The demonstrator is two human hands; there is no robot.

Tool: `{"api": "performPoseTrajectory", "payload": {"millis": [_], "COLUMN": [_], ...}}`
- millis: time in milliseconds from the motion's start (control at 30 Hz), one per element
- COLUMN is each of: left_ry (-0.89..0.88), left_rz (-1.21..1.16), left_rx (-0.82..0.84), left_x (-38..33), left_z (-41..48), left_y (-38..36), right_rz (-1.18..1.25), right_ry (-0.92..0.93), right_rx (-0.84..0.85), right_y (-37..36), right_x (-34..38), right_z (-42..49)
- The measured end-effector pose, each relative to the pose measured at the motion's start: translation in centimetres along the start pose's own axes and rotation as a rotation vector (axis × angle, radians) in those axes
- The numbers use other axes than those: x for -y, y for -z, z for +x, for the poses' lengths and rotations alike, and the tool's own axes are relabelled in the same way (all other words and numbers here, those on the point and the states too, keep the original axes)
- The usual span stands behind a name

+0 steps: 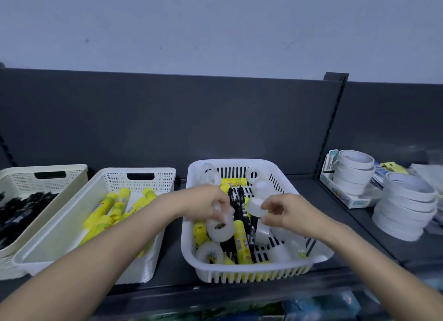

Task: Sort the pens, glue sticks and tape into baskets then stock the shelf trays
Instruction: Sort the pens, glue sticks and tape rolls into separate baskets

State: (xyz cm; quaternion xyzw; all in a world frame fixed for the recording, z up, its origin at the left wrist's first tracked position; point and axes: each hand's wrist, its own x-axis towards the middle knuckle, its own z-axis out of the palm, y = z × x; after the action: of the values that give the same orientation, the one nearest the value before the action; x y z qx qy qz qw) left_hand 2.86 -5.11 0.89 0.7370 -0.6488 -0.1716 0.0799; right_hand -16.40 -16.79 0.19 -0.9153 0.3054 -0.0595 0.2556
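Pinching a clear tape roll [254, 206], the right hand [285, 212] is just above the white slotted basket [251, 271]; the left hand [208, 204] grips a second tape roll [220, 226] beside it. Glue sticks [115, 204] lie in the perforated basket [107, 176] at left, pens [24, 212] further left.

A pale blue-grey painted wall [215, 21] rises far behind the fingers [271, 206], above a dark grey metal back panel [167, 119]. A slotted dark upright post [333, 119] stands behind them, to the right. Further right sit a white-and-blue cardboard display box [345, 196] and a yellow packet [395, 168]. Below the fingers, blurred blue and green packages [311, 308] fill a lower level.
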Motion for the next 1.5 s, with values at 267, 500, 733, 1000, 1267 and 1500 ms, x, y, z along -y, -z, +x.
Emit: {"api": "performPoseTrajectory", "payload": {"millis": [267,500,733,1000,1267,1500], "left_ry": [0.102,-0.053,-0.236,-0.128,0.026,0.057], "left_rz": [0.196,0.199,0.302,0.304,0.058,0.008], "left_rx": [-0.202,-0.162,0.179,0.117,-0.079,-0.164], "left_x": [-0.6,-1.4,-2.9,-1.2,0.9,2.8], "left_z": [2.2,0.6,0.4,0.8,-0.7,-2.4], "left_y": [0.7,-0.1,-3.1,-1.6,-0.4,0.1], "right_rz": [-0.336,-0.222,-0.073,-0.246,-0.476,-0.432], "right_ry": [0.011,0.076,0.020,0.191,0.115,0.047], "right_rx": [0.411,0.424,-0.081,0.042,0.644,0.749], "right_y": [1.5,1.8,2.7,1.5,-0.7,-0.1], "right_x": [2.0,1.1,-1.1,-0.7,2.4,3.5], "right_z": [-3.2,-1.9,0.6,-1.4,-1.4,-0.8]}}
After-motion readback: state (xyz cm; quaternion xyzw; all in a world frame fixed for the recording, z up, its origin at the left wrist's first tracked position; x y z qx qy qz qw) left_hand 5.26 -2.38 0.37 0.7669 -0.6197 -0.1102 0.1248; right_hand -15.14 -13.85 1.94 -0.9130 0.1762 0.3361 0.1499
